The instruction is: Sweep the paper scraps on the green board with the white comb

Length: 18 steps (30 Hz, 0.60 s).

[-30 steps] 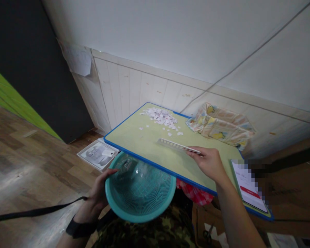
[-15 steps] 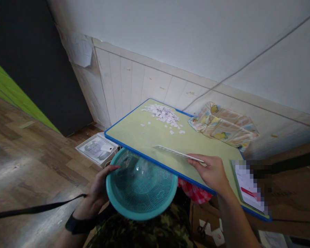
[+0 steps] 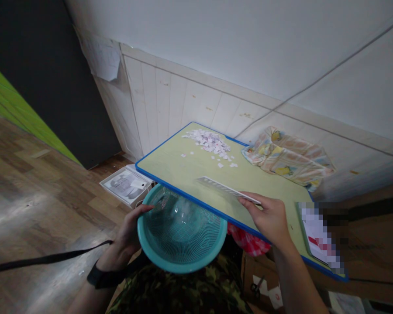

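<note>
White wall boards stand behind a green table (image 3: 183, 174) with a blue edge. A heap of small paper bits (image 3: 209, 141) lies on its far side. The right hand (image 3: 270, 218) is closed on one end of a long white strip (image 3: 222, 188) that lies flat on the table, well apart from the heap. The left hand (image 3: 129, 235) grips the rim of a teal basket (image 3: 183, 235), held just under the near table edge. No bits show in the basket, so I think nearly all the clearing is left. A folded cloth (image 3: 291, 159) lies beside the heap. Only a few loose bits sit between strip and heap.
</note>
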{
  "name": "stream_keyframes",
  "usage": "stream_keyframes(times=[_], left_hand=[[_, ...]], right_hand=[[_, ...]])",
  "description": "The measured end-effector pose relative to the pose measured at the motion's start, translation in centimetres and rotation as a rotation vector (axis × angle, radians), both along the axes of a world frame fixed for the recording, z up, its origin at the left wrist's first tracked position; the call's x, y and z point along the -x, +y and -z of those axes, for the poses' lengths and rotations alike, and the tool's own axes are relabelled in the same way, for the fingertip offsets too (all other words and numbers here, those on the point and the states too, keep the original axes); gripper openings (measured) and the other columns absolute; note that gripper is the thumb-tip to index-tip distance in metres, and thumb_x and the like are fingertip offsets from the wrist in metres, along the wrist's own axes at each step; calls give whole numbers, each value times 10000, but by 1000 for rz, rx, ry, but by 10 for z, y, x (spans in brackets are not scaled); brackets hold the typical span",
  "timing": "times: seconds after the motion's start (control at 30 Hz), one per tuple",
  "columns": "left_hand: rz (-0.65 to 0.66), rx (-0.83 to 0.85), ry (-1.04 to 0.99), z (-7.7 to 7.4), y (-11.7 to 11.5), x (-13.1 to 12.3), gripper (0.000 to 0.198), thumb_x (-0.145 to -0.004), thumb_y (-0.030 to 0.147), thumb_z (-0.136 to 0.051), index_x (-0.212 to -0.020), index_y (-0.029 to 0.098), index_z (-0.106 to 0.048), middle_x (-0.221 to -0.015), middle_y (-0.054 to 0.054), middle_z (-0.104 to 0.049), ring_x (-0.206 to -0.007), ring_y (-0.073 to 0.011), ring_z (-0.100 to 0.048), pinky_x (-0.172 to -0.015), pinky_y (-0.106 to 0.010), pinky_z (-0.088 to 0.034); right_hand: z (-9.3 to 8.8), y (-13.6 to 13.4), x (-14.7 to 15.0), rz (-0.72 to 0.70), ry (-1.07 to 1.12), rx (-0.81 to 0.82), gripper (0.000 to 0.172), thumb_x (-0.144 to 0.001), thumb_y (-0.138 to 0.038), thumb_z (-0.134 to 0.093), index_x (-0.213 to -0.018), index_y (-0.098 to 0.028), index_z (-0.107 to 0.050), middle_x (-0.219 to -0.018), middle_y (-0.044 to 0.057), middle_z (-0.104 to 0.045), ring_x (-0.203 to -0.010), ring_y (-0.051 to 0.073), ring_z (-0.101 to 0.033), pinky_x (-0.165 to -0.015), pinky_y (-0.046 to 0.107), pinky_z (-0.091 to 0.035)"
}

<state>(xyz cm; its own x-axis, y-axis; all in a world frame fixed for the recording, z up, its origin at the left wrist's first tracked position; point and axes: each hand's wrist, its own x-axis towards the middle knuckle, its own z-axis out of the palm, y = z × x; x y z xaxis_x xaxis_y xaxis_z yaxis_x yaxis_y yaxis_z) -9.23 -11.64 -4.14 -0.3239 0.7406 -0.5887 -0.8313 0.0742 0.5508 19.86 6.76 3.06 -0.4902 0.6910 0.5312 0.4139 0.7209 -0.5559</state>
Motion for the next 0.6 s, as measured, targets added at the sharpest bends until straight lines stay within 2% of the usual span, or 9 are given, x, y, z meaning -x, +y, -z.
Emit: stream_keyframes(times=[0.13, 0.4, 0.6], left_hand=[[-11, 13, 0, -1, 0, 0, 282, -874, 83, -597, -669, 105, -790, -565, -107, -786, -438, -207, -710, -485, -292, -615], [5, 15, -8, 2, -1, 3, 313, -889, 105, -581, -660, 102, -794, -563, -116, -783, -449, -214, -717, -478, -290, -613], [6, 23, -15, 2, -1, 3, 247, -856, 102, -624, -676, 129, -792, -571, -88, -792, -452, -199, -715, -485, -274, -609]], right_hand=[[6, 8, 5, -28, -20, -10, 183, -893, -218, -686, -966, -252, -850, -977, 36, -823, -882, 258, -807, -796, 328, -656], [-5, 3, -2, -89, -46, 24, 192, -886, -196, -691, -965, -265, -852, -941, 19, -829, -833, 235, -809, -760, 299, -653], [-10, -5, -3, -154, -73, 63, 209, -882, -172, -689, -972, -269, -851, -935, 11, -828, -822, 215, -809, -763, 268, -646]])
